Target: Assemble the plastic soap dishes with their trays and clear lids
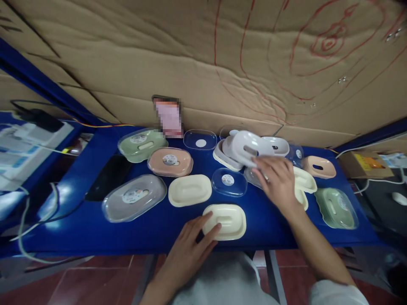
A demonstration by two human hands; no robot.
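At the table's front edge, my left hand [197, 237] rests on a cream soap dish base [233, 220], its fingers apart at the left rim. My right hand [280, 182] is closed on the near edge of a pale lavender slotted soap dish tray [244, 146], which is tilted above a stack of dish parts [222, 154]. Its fingertips are partly blurred. Behind it lies a white slotted tray [276, 146]. Another cream base [190, 190] and a clear lid with a round label [228, 181] lie between the hands and the stack.
Lidded dishes in green [136, 146], peach [170, 163] and grey [135, 199] are at left. At right are cream parts [305, 180], a peach tray [319, 166] and a green lidded dish [337, 207]. A phone [169, 118] leans on the cardboard wall [143, 63]; cables [22, 228] hang left.
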